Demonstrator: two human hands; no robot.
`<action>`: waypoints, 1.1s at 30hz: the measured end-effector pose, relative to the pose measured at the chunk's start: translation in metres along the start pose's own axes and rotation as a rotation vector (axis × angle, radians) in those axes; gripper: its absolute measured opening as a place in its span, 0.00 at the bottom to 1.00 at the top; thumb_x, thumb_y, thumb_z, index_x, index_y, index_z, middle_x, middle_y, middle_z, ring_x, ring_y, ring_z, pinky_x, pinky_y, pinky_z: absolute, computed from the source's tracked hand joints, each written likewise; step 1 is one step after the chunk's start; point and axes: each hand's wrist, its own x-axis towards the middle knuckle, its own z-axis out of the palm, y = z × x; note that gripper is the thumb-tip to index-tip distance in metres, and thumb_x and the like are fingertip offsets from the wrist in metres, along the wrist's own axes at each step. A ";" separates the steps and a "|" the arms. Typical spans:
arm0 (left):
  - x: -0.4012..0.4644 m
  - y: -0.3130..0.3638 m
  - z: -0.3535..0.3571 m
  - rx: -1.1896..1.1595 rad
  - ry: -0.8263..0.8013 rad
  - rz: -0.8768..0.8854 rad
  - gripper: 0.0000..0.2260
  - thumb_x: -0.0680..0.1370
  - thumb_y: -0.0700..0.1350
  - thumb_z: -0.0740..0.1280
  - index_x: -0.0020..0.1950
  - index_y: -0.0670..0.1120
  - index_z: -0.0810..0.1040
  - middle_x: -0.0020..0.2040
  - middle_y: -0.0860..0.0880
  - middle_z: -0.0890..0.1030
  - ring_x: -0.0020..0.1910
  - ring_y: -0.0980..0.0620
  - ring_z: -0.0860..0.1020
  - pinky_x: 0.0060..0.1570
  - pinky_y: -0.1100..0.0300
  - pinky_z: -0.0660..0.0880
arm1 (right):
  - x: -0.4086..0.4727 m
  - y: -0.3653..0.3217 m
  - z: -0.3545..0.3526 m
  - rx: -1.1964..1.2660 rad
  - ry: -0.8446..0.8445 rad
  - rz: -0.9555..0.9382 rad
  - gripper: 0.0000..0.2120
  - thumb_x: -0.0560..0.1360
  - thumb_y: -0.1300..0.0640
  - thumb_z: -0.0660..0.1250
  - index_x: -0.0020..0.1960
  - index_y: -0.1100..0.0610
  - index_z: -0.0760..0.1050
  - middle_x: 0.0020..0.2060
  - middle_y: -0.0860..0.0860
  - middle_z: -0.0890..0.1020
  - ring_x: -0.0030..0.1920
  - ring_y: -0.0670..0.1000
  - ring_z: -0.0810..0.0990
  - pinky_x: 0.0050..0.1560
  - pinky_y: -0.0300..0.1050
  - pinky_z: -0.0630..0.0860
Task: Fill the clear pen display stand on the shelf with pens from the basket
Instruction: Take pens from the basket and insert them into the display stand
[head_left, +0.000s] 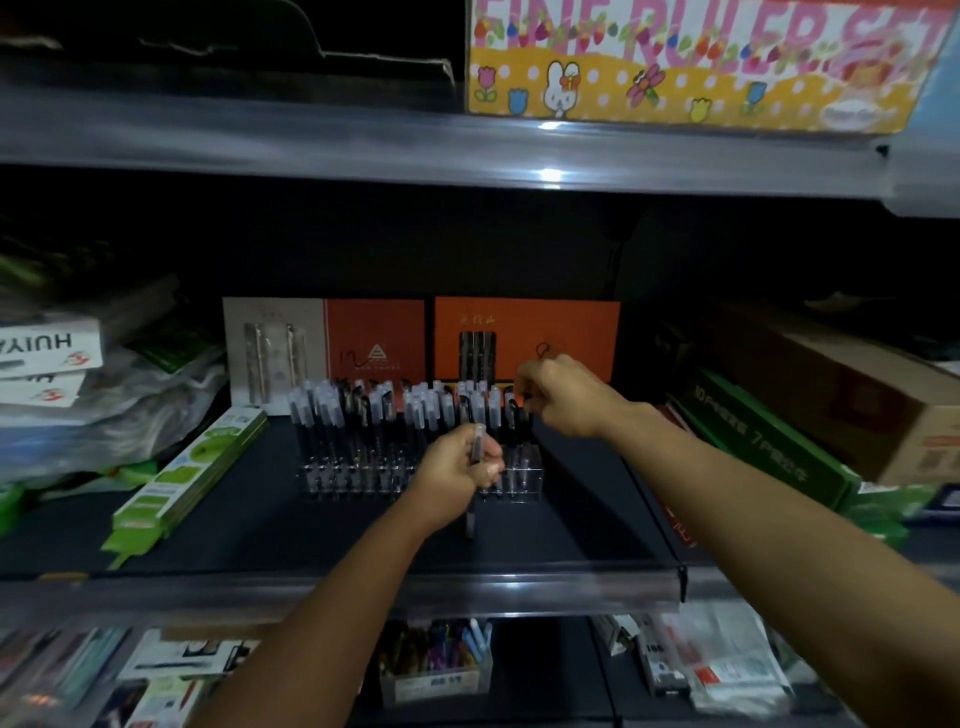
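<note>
The clear pen display stand (524, 475) sits on the dark middle shelf (311, 530), packed with several upright black pens with frosted caps (363, 415); a few slots at its right end look vacant. My left hand (457, 467) grips one pen (474, 499) upright in front of the stand's right part. My right hand (561, 392) pinches the top of a pen (511, 415) standing at the stand's back right. The basket is out of view.
Orange pen boxes (524, 332) stand behind the stand. A green flat pack (192, 467) lies to its left and green and cardboard boxes (769, 436) to its right. A colourful ruler-set box (685, 57) sits on the upper shelf. Stationery fills the lower shelf (436, 665).
</note>
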 end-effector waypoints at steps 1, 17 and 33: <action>-0.001 0.001 -0.001 -0.017 0.012 -0.003 0.11 0.76 0.29 0.63 0.42 0.45 0.72 0.38 0.46 0.76 0.36 0.52 0.75 0.38 0.65 0.75 | 0.001 0.000 0.000 0.006 -0.003 0.002 0.07 0.74 0.66 0.65 0.51 0.60 0.76 0.42 0.53 0.80 0.45 0.56 0.79 0.44 0.51 0.78; -0.002 0.019 0.002 -0.036 0.051 0.006 0.06 0.73 0.32 0.69 0.44 0.42 0.78 0.37 0.47 0.79 0.36 0.52 0.78 0.41 0.62 0.77 | -0.015 -0.035 -0.030 0.115 -0.035 -0.289 0.07 0.73 0.58 0.72 0.50 0.58 0.81 0.46 0.49 0.79 0.49 0.48 0.76 0.49 0.37 0.73; -0.008 0.014 -0.010 0.418 0.022 -0.009 0.11 0.76 0.39 0.67 0.59 0.41 0.77 0.51 0.46 0.80 0.48 0.53 0.78 0.50 0.61 0.75 | -0.029 -0.034 -0.066 0.266 0.062 -0.146 0.04 0.69 0.66 0.69 0.40 0.59 0.76 0.34 0.47 0.80 0.34 0.44 0.76 0.37 0.43 0.75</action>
